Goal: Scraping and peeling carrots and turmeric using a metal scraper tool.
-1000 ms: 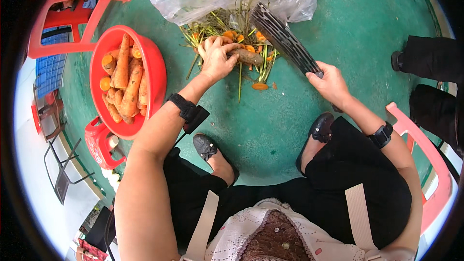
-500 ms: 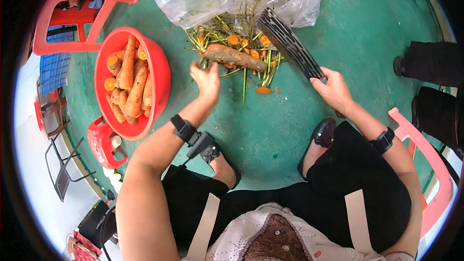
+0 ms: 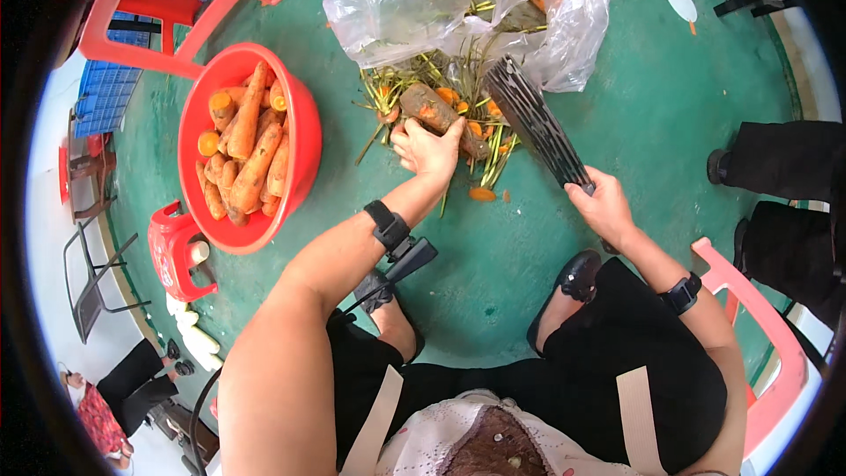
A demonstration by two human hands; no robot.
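Note:
My left hand (image 3: 429, 150) grips a thick, dirt-covered carrot (image 3: 426, 107), thumb on top and fingers curled at its near side. That carrot lies slanted on a heap of cut green stems (image 3: 504, 154) and orange carrot slices (image 3: 482, 195) on the floor. In my right hand (image 3: 604, 207) is a cleaver (image 3: 538, 119) with a broad, dark, streaked blade, held by its handle; the blade points up and left, just right of the heap. To the left stands a red plastic basin (image 3: 310, 154) filled with several carrots (image 3: 256, 167).
A clear plastic bag (image 3: 397, 13) holding greens and orange pieces lies beyond the heap. Red stools (image 3: 181, 251) stand at left, and a pink-red chair (image 3: 767, 308) at right. Another person's dark-trousered legs (image 3: 784, 159) are at far right. My shoes (image 3: 577, 278) flank the near floor.
My left hand has moved from beside the carrot onto it, and the carrot has turned to a steeper slant. The cleaver stays in my right hand. The whole view has shifted slightly.

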